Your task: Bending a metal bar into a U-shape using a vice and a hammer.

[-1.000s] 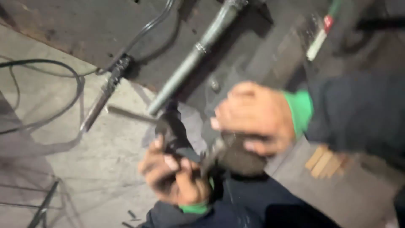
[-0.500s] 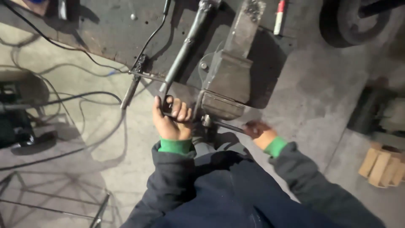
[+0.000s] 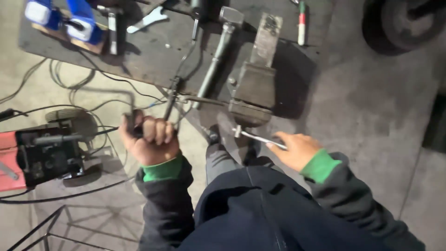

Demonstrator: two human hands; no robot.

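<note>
Looks like the clamping stage: right hand (image 3: 297,151) is wrapped on the vise handle (image 3: 259,138) at the front of the bench vise (image 3: 253,90) on the workbench edge. Left hand (image 3: 149,139) is fisted round a bent steel rod (image 3: 111,95) (its far end is hard to trace), so I'd guess the rod wants steadying while that handle turns.
</note>
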